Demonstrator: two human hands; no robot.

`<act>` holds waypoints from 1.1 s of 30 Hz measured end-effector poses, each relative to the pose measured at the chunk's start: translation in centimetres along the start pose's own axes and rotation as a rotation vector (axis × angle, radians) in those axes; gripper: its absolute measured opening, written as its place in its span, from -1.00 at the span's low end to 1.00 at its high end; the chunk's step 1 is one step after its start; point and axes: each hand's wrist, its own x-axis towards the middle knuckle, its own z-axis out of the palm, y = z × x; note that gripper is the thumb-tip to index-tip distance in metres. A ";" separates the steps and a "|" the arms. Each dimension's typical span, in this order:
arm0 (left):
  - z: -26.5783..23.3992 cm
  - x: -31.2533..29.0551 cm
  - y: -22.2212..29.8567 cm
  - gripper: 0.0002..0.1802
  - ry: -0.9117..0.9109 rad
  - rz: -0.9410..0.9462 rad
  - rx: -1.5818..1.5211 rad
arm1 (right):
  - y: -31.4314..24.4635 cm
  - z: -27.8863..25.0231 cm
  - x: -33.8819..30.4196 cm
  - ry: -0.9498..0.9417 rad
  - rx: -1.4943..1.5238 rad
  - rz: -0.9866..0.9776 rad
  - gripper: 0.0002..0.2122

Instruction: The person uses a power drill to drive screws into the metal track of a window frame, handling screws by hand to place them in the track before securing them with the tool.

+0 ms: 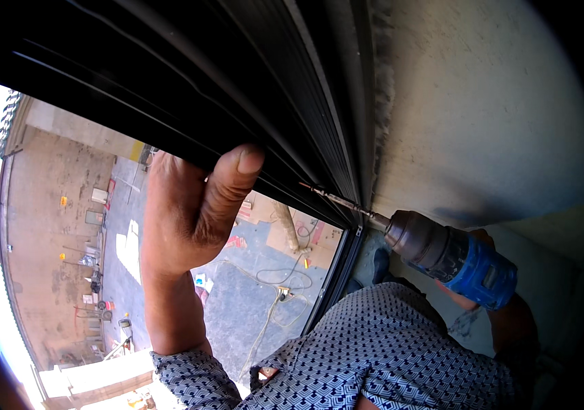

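The relation that counts here is between the tip of the drill bit and the black frame. The blue drill sits at the lower right of the view, closed in the right hand, whose fingers show only in part around the tool's far and near sides. Its long axis slants from lower right to upper left, so the thin bit points away from the right hand, across the frame's lower corner and at a slant to its grooved rails. The tip overlaps the frame in this view, but whether it touches cannot be told. The left hand lies to the left of the tip, near but apart from it, and seems to be gripping the frame's edge: the thumb lies against the near side while the fingers pass out of sight behind, so how firmly they hold cannot be told. The bit points roughly toward that thumb's side. The right hand is the one at the drill; a pale wall rises beyond the frame on the right.
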 end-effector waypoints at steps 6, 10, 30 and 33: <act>0.0 0.1 -0.4 -0.72 -0.004 0.030 0.015 | -1.4 0.8 -0.2 0.037 -0.309 0.009 -0.65; 0.1 -0.4 -0.4 -0.71 -0.003 0.021 0.000 | -1.4 -1.2 1.2 -0.225 -0.157 0.023 -0.64; 0.1 -0.1 -0.2 -0.71 -0.002 0.006 0.005 | 0.7 -1.1 0.1 -0.250 0.238 0.165 -0.68; 0.3 -0.1 -0.2 -0.71 0.003 0.007 -0.010 | 0.4 0.2 0.2 -0.095 0.158 0.097 -0.63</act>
